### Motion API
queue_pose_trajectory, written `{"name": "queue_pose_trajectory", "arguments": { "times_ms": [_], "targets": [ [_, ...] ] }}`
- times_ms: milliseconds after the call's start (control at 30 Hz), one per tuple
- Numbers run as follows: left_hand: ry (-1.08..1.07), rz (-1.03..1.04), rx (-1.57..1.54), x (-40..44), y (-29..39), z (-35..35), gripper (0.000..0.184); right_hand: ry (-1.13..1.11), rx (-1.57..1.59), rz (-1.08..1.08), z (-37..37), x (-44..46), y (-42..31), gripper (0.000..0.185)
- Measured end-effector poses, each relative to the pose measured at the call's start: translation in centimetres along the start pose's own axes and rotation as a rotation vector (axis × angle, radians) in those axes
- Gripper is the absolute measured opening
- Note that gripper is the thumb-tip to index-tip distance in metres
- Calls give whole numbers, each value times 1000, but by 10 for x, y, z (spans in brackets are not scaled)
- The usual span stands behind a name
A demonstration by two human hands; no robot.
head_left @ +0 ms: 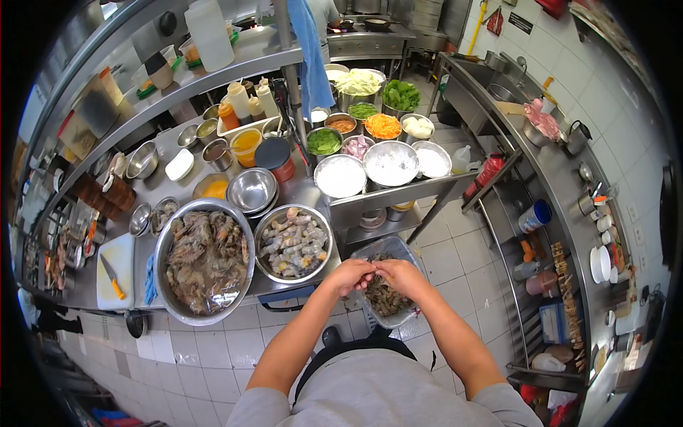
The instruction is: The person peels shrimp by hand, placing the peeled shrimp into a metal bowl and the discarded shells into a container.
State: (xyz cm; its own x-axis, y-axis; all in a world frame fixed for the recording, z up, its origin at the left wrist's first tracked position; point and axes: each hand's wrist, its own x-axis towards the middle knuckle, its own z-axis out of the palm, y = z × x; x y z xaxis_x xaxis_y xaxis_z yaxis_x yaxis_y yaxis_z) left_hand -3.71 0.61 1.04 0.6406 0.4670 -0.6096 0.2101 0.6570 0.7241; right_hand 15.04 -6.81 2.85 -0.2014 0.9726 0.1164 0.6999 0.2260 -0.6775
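My head view: left grip (353, 276) and right grip (398, 277) meet, fingertips together, above a grey rectangular plastic tub (415, 250) — whether anything is grasped, I cannot tell. Brown-grey raw shrimp (206, 245) fill a large round steel bowl (193, 317), seemingly overhanging the steel table (311, 194); a forearm knock could tip it. Dark rectangular wall sign (521, 23): illegible. No brands readable.

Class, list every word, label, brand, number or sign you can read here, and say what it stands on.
No text can be read.
Black wall sign: pale lettering, too small to read.
Blue container on the right-hand shelf: any print is too blurred to read.
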Motion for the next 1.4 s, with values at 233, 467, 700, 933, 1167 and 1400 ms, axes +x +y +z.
{"name": "queue_pose_trajectory", "arguments": {
  "times_ms": [233,467,700,933,1167,1400],
  "targets": [
    [47,-35,-12,5,-8,0,17,-54,-170,48,12,1,5,20],
    [73,-30,-9,4,-7,0,16,-26,-168,135,13,8,2,17],
    [-3,142,192,3,2,4,15,76,288,339,10,13,25,16],
    [89,250,27,10,1,4,14,-16,892,523,-2,1,31,19],
    [191,189,65,11,4,18,16,174,178,312,10,-4,0,24],
    [109,242,113,10,-1,19,17,224,144,319,18,-7,18,16]
  ]
}}
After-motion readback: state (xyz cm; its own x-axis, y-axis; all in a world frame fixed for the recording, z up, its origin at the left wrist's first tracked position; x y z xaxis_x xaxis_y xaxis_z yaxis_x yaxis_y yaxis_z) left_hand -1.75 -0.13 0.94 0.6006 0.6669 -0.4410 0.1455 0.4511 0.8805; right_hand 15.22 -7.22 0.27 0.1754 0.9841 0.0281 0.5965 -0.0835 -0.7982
